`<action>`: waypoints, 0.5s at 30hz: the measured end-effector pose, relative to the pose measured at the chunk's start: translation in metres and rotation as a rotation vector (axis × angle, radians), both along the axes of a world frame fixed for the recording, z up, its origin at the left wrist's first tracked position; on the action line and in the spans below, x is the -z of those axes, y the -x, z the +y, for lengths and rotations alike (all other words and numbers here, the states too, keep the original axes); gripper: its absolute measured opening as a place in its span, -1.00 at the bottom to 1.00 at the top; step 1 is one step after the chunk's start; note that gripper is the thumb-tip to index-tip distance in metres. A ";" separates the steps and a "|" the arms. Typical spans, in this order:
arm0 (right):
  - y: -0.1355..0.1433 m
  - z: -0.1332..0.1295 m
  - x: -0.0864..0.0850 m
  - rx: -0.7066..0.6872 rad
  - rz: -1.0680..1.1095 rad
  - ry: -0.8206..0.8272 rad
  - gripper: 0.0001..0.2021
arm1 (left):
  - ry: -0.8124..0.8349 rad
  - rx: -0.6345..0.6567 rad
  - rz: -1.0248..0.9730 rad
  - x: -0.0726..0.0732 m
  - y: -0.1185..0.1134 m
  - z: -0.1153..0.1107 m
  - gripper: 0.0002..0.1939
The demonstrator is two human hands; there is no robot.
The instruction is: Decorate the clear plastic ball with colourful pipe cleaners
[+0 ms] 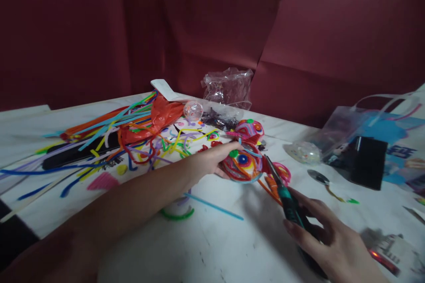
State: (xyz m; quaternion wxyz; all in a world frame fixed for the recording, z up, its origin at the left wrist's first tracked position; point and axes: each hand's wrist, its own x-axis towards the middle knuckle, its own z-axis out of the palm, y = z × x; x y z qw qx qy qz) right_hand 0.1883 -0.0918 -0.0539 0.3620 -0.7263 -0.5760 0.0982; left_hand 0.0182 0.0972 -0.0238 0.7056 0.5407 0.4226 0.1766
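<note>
My left hand [217, 158] grips the left side of a round, fish-like craft [244, 163] made of coloured pipe cleaners, with a blue-and-yellow eye and a green pom-pom. A light-blue strand runs along its edges. My right hand [332, 234] is closed round pliers [290, 205] with green-and-black handles. Their narrow metal tip points at the right side of the craft; whether it touches, I cannot tell. Behind lies a second similar craft [250, 129] in pink and red. Orange pipe cleaners [271, 188] lie beside the tool, and a light-blue piece [214, 207] lies in front.
Many loose pipe cleaners [109, 124] and a red plastic bag [166, 117] cover the left of the white table [199, 256]. A clear bag [227, 86] stands at the back. On the right are a black box [368, 163] and a clear dome [303, 152].
</note>
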 end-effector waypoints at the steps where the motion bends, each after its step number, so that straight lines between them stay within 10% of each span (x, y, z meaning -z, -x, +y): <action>1: 0.002 0.006 -0.002 -0.023 -0.024 -0.005 -0.47 | 0.003 -0.001 0.001 0.000 0.000 0.000 -0.62; 15: 0.021 0.027 0.010 -0.024 0.016 -0.131 -0.40 | -0.026 0.026 0.041 0.000 -0.001 0.002 -0.58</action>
